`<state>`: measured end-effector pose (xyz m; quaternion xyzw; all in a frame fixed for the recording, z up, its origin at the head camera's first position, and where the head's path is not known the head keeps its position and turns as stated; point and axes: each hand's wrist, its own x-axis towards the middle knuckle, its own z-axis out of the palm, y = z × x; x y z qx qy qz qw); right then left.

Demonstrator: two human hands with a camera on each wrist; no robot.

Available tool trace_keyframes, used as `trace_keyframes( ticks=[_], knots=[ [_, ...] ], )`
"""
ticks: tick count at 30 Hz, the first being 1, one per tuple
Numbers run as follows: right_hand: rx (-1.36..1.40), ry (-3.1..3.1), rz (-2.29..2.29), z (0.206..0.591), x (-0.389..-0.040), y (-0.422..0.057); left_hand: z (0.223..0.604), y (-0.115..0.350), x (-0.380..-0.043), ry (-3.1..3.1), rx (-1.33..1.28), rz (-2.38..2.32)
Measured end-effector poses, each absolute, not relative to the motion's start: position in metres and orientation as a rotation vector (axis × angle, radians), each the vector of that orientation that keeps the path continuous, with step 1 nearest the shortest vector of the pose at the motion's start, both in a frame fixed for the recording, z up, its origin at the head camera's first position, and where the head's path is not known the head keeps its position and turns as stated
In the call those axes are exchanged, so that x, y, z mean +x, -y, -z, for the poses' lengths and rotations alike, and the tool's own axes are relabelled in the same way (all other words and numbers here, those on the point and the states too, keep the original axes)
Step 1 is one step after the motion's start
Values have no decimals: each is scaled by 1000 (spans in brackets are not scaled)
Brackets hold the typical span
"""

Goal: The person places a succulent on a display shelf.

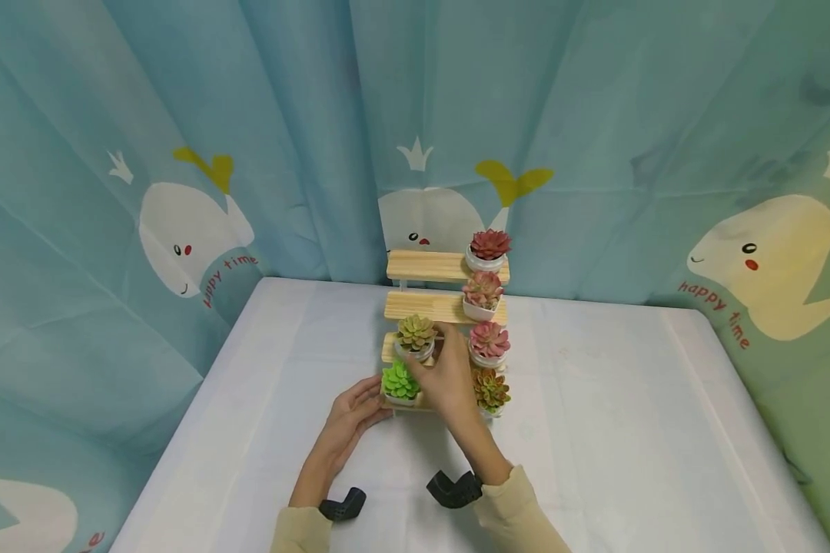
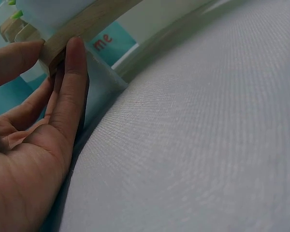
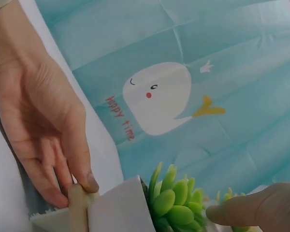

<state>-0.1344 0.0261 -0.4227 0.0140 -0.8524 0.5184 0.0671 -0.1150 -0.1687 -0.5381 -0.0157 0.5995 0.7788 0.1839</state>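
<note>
A tiered wooden plant stand (image 1: 415,266) carries small potted succulents. My left hand (image 1: 351,415) pinches the left end of its lowest shelf (image 2: 82,26) between thumb and fingers. With my right hand (image 1: 449,380) I grip the white pot of a yellow-green succulent (image 1: 416,332) at the left of the second tier from the bottom; the far fingers are partly hidden. Just below it, a bright green succulent (image 1: 399,379) in a white pot stands at the left of the lowest tier. In the right wrist view my right thumb (image 3: 251,208) reaches past the bright green leaves (image 3: 176,200).
Down the stand's right side stand a dark red succulent (image 1: 490,244), a pale pink one (image 1: 483,289), a pink one (image 1: 489,339) and a brown-green one (image 1: 490,389). The stand rests on a white-covered table (image 1: 595,430). A blue whale-print curtain (image 1: 304,153) hangs close behind.
</note>
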Motion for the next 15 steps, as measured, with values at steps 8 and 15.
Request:
trace_keyframes(
  ticks=[8,15],
  knots=[
    [73,2564,-1505,414,-125,-28,538,173,-117,-1741,-52,-2195],
    [190,2543,-1557,406,-105,-53,517,186,-106,-2116,-99,-2004]
  ],
)
